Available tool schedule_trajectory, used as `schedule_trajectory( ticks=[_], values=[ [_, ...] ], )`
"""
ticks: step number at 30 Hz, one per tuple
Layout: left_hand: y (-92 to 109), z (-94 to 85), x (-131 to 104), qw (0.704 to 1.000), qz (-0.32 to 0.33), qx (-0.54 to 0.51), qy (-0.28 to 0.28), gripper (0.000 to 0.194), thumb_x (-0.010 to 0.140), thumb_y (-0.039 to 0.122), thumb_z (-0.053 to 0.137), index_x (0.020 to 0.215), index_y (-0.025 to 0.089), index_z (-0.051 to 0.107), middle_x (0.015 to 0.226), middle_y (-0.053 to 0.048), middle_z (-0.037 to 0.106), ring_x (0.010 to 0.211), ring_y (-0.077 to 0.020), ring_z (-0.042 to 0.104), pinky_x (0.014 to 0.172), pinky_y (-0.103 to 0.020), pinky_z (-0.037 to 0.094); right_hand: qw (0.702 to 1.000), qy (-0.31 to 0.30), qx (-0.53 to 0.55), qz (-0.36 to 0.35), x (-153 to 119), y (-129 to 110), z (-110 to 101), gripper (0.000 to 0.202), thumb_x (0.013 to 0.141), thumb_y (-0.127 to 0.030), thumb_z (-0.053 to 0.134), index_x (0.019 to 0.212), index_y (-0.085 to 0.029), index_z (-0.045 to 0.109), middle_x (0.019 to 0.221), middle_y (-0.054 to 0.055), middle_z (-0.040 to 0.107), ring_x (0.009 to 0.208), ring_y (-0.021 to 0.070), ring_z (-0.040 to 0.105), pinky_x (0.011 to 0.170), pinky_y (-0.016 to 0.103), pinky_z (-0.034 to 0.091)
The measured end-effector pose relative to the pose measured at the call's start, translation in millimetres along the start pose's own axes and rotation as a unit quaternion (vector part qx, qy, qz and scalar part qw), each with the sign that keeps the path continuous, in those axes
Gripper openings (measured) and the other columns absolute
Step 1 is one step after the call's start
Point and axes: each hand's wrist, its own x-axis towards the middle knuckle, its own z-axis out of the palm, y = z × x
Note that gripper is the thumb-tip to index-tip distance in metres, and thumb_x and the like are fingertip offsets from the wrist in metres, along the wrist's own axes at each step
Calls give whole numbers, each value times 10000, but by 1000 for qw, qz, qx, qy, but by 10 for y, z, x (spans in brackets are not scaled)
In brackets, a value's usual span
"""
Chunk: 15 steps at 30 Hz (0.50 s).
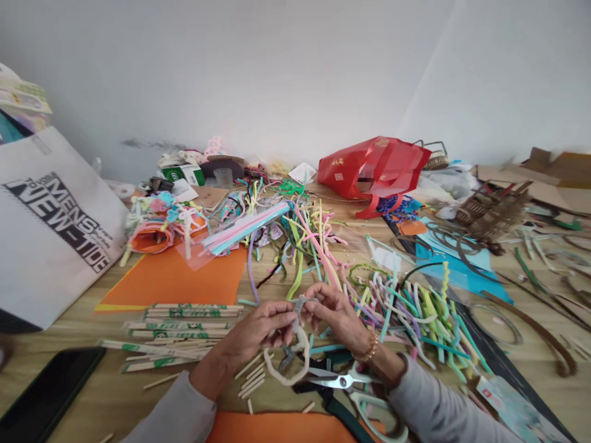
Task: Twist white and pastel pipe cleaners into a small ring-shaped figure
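From where I sit, I see my two hands near the low middle of the frame. My left hand (265, 323) is closed, with its thumb and finger pinching a gray fuzzy piece (298, 306). My right hand (335, 314) has its fingertips pinched together at the right side of that piece, but I can't tell just what is between them. A cream fuzzy ring (285, 381) hangs right below the gray piece, under my hands.

Just to the right of the ring I see open scissors (343, 381), and some short wooden sticks (252, 384) lie to its left. More long sticks in green and white paper wraps (184, 326) lie left of my left hand. A big messy heap of bendy fuzzy sticks (418, 307) is right of my right hand, in lots of colors.

An orange sheet (180, 280) lies left of the middle, and a black phone (48, 394) is at the lower left. A big white bag (60, 227) stands at the left edge. A red bag (346, 169) lies near the wall (286, 74), right of the upper middle.
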Motion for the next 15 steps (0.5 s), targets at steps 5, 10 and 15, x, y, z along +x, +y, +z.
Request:
schedule_trajectory(
  ticks=[5, 10, 15],
  values=[
    [-10, 7, -3, 1000, -11, -6, -11, 307, 802, 431, 648, 835, 126, 644, 590, 3, 560, 447, -54, 403, 417, -190, 199, 999, -38, -28, 24, -21, -2, 0, 289, 785, -381, 708, 926, -148, 611, 676, -15, 614, 529, 75, 537, 473, 169, 464],
    [21, 8, -3, 1000, 5, -14, -4, 304, 776, 417, 678, 831, 118, 683, 639, -13, 590, 458, -47, 398, 420, -193, 202, 998, -30, -43, 19, -21, -15, -3, 276, 817, -412, 667, 866, -149, 597, 661, -13, 604, 541, 85, 542, 497, 188, 467],
    [25, -7, 4, 999, 29, -14, 0, 269, 744, 336, 719, 877, 102, 706, 699, -33, 628, 456, -36, 411, 418, -186, 216, 998, 12, -64, -9, -5, -28, -4, 300, 826, -444, 645, 851, -153, 580, 681, -7, 590, 566, 94, 544, 499, 194, 474]
  ],
)
